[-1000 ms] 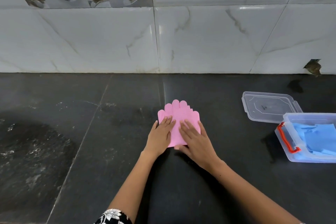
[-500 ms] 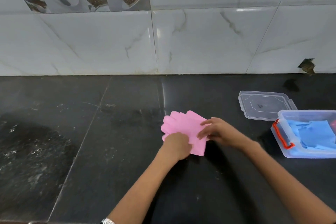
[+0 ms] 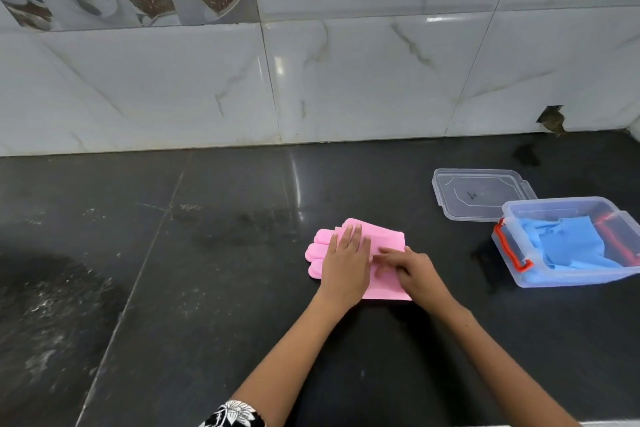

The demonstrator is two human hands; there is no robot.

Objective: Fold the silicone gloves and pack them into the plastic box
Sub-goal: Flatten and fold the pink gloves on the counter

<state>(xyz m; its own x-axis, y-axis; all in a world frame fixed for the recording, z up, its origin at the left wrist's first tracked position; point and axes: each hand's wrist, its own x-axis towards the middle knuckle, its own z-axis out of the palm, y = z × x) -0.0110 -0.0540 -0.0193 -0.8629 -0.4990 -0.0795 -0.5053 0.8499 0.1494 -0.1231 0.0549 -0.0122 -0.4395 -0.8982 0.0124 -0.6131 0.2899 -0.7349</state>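
Observation:
A pink silicone glove (image 3: 382, 239) lies flat on the black counter, its fingers pointing left. My left hand (image 3: 346, 260) rests flat on the glove's middle, fingers spread. My right hand (image 3: 412, 270) presses on the glove's right part, fingers pointing left, and covers part of it. To the right stands a clear plastic box (image 3: 571, 279) with a red handle; blue gloves (image 3: 571, 243) lie inside it.
The box's clear lid (image 3: 478, 194) lies flat behind the box. The black stone counter (image 3: 207, 288) runs to a marble-tiled wall (image 3: 346, 80) at the back. Pale smears mark the counter at the far left.
The pink glove has turned so its fingers point left instead of away from me. Both hands went from pinching its edges to lying flat on it.

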